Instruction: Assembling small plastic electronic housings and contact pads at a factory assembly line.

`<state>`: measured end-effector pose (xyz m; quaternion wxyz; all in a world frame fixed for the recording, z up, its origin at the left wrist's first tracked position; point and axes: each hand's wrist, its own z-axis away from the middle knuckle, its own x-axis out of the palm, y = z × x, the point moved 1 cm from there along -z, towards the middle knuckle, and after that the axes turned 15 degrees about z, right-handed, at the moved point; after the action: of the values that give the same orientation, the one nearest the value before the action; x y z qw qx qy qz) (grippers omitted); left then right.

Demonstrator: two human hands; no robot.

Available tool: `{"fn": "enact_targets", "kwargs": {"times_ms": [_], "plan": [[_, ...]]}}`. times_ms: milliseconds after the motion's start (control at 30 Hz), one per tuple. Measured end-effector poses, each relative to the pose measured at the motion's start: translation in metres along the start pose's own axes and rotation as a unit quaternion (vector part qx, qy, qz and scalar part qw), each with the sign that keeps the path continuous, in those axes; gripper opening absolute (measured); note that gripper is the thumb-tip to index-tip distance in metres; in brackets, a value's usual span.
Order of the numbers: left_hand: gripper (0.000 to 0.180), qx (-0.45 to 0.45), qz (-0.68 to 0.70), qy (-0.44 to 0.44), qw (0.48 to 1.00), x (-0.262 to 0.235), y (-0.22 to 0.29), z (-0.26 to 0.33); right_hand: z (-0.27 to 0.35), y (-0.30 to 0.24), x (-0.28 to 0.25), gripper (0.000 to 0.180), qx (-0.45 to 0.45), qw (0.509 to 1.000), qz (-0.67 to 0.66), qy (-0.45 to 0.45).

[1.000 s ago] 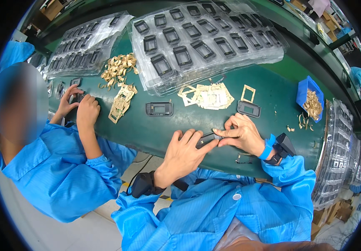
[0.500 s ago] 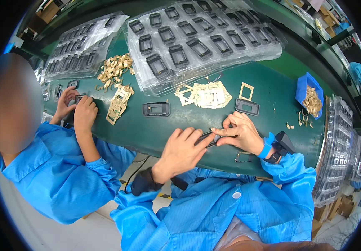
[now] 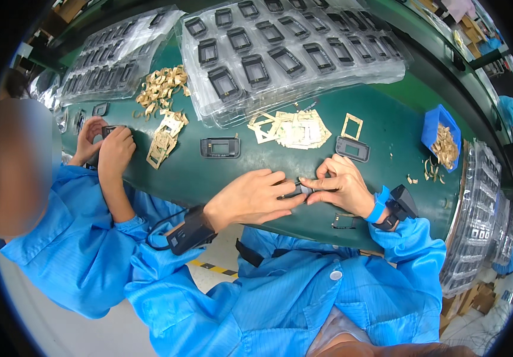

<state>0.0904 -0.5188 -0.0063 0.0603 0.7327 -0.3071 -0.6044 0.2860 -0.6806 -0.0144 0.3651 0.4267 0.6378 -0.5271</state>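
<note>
Small dark frame part (image 3: 300,189) sits pinched between both hands just above the table (image 3: 387,154) edge: left hand (image 3: 250,199) fingers steady it from 9 o'clock, right hand (image 3: 341,185) fingertips close narrow on its 3 o'clock end, likely for fine alignment. Part mostly hidden by fingers, shape unclear. Finished-looking dark frames (image 3: 221,147) (image 3: 352,149) lie at 11 and 1 o'clock, gold cut-outs (image 3: 295,128) beyond.

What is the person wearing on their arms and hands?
Both arms wear loose bright blue sleeves with gathered cuffs. The left hand and right hand are bare, no gloves. Each wrist carries a small black box: the left box has a black cable, the right box sits on a blue strap.
</note>
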Motion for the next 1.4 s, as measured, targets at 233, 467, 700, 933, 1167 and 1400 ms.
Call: {"fn": "enact_targets", "kwargs": {"times_ms": [233,467,700,933,1167,1400], "plan": [[0.036,-0.015,-0.002,0.005,1.000,0.000,0.006,0.001,0.002,0.001,0.001,0.047,-0.018,1.000,0.007,0.017],[0.046,-0.178,-0.024,0.168,0.969,0.035,0.048,0.006,0.000,0.000,0.002,0.048,-0.017,0.999,0.000,0.031],[0.040,-0.310,-0.042,0.264,0.913,0.044,0.063,-0.003,-0.009,-0.006,0.005,0.050,-0.003,0.999,-0.002,0.033],[0.043,-0.369,-0.088,0.237,0.894,0.049,0.070,-0.005,-0.016,-0.010,0.008,0.050,-0.006,1.000,0.011,0.028],[0.050,-0.377,-0.106,0.280,0.876,0.059,0.073,-0.003,-0.018,-0.009,0.009,0.049,-0.018,0.999,0.000,0.041],[0.039,-0.381,-0.070,0.310,0.869,0.053,0.068,0.005,-0.025,-0.013,0.013,0.047,-0.004,0.999,-0.012,0.035]]}}
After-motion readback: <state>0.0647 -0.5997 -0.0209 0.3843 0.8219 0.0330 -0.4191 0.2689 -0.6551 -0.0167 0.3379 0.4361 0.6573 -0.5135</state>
